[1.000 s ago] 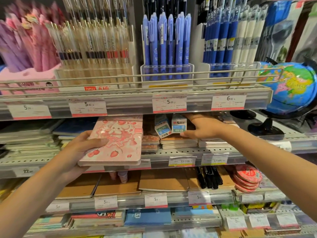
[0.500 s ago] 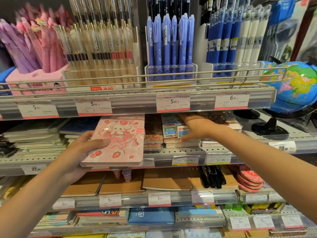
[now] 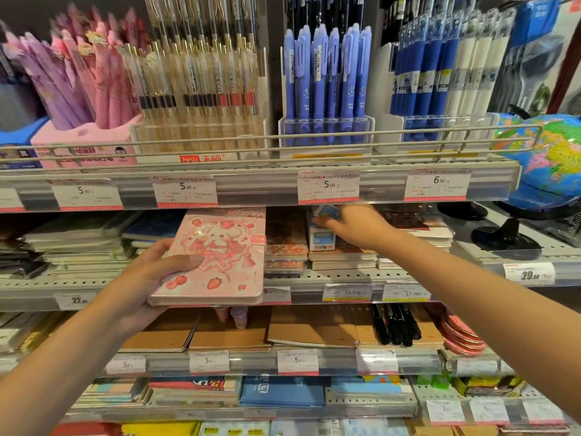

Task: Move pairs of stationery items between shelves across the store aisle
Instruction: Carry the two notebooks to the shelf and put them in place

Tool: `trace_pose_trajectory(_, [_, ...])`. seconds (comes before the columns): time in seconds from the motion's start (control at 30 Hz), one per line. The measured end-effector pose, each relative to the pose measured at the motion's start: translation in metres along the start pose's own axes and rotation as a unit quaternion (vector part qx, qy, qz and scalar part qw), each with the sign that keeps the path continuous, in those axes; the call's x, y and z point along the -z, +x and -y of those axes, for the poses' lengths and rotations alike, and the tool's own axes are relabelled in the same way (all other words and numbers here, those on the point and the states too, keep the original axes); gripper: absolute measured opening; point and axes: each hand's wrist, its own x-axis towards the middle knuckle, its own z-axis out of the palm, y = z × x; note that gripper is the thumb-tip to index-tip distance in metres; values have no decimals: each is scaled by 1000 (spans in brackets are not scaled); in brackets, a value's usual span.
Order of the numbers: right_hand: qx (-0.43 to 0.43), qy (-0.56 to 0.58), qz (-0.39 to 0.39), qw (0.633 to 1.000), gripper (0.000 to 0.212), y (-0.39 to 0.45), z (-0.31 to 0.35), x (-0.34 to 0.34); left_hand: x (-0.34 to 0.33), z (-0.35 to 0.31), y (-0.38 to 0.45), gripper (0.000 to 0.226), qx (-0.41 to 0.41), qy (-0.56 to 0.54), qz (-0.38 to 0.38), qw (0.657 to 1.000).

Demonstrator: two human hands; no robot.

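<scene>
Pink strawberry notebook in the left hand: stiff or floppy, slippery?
The pink notebook probably stays stiff: held at one edge by the left hand, it shows no sag. Its glossy cover looks somewhat slippery. Rounded corners and a thick edge suggest a hard cover.

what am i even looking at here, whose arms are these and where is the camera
There is no machine here. The camera is worn on a person's head and looks forward and down, so the two bare arms reaching in from the bottom corners are that person's own. There is only this one view.

They stand facing store shelves full of stationery. The left hand grips a pink notebook with a bunny and strawberries on the cover, holding it in front of the middle shelf. The right hand reaches under the shelf above and has its fingers around small white and blue boxes standing on a stack of notebooks; what the boxes contain is too blurred to tell.

Above are racks of pens, including blue pens. A globe stands at the right.
</scene>
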Motion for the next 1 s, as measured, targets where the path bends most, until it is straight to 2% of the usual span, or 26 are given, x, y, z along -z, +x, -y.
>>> trace_pose_trajectory(0.1, [30,-15,23,999,49,7,22,-10,3,0,-2,51,-5,1,-4,1000])
trace_pose_trajectory(0.23, [24,-43,80,996,55,18,41,-17,6,-1,-5,49,-12,0,-8,1000])
trace_pose_trajectory(0.33, [33,-10,136,990,79,20,41,-17,5,-3,-6,51,-14,-5,-1,1000])
trace_pose_trajectory(0.4, [26,-9,133,991,91,16,36,-16,5,-4,-7,59,-13,-2,2,1000])
trace_pose_trajectory(0.47, [0,-21,121,992,90,14,28,-17,5,-5,-7,67,-13,2,5,1000])
trace_pose_trajectory(0.6, [-51,30,147,987,90,14,22,-19,6,-5,-7,70,-11,10,10,1000])
trace_pose_trajectory(0.67, [-67,43,129,988,77,16,23,-18,8,-5,-7,69,-14,8,6,1000])
trace_pose_trajectory(0.8, [-109,49,41,992,37,18,28,-11,10,-7,-9,60,-19,2,-1,1000])
trace_pose_trajectory(0.9, [-105,91,-40,990,37,16,29,-24,11,-7,-10,62,-20,3,-7,1000])
trace_pose_trajectory(1.0, [-54,111,-117,985,39,10,33,-41,12,-7,-11,64,-21,2,-5,1000])
